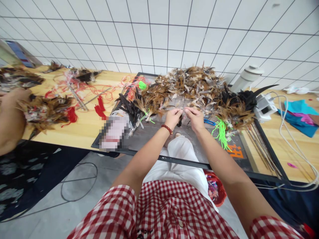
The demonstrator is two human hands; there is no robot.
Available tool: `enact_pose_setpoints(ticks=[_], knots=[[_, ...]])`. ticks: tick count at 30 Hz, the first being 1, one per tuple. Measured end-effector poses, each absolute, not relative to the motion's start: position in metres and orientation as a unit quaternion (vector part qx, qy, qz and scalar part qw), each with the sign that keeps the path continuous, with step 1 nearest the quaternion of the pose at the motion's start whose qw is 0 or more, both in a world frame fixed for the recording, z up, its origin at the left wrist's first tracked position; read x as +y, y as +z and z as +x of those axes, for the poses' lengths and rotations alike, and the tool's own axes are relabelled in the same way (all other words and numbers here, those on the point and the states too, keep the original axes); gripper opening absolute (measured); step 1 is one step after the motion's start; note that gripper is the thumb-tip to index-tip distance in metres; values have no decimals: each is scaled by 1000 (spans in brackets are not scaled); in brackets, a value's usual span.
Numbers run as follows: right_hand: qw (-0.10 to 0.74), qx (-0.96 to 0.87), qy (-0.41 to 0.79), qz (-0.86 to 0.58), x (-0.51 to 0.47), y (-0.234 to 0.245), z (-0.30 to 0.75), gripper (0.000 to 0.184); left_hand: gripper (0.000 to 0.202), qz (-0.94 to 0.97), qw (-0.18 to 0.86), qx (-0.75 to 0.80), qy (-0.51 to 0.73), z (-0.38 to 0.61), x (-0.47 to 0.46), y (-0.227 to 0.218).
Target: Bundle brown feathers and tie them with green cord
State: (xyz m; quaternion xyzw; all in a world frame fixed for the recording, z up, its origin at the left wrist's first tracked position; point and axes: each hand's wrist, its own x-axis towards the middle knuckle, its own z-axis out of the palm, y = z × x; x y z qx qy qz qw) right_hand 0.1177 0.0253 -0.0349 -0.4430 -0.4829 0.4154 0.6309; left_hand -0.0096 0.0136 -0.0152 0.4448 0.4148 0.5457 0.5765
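My left hand (173, 118), with a red bead bracelet on the wrist, and my right hand (195, 118) meet over a dark mat (149, 136) on the wooden table. Both pinch a small dark feather (179, 120) that hangs between them. Just beyond my fingers lies a big heap of brown and black feathers (194, 86). Tied feather bundles (139, 106) lie to the left of my hands, and neon green cords (220, 131) to the right.
Another person's arm (11, 116) holds a feather bundle at the far left, near red threads (99, 108). Thin sticks (261, 149) lie at the mat's right edge. A white device with cables (265, 106) and blue cloth (300, 116) sit at the right. A red basket (215, 189) stands below the table.
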Motion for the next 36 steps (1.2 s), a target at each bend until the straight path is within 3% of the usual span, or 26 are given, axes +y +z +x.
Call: enact_pose_setpoints(ticks=[5, 13, 20, 27, 33, 36], knots=[[637, -481, 416, -436, 23, -32, 117, 32, 26, 442, 606, 411, 518, -10, 9, -5], [613, -433, 523, -404, 21, -25, 122, 58, 31, 413, 619, 420, 519, -12, 5, 4], [553, -463, 569, -396, 15, -16, 122, 57, 38, 455, 669, 377, 451, -12, 3, 2], [555, -469, 540, -424, 15, -19, 117, 61, 40, 444, 680, 369, 453, -9, 0, 1], [617, -477, 455, -431, 34, -6, 126, 51, 30, 322, 616, 413, 589, -19, 12, 6], [552, -546, 391, -494, 48, 2, 129, 33, 29, 260, 577, 429, 645, -27, 21, 8]])
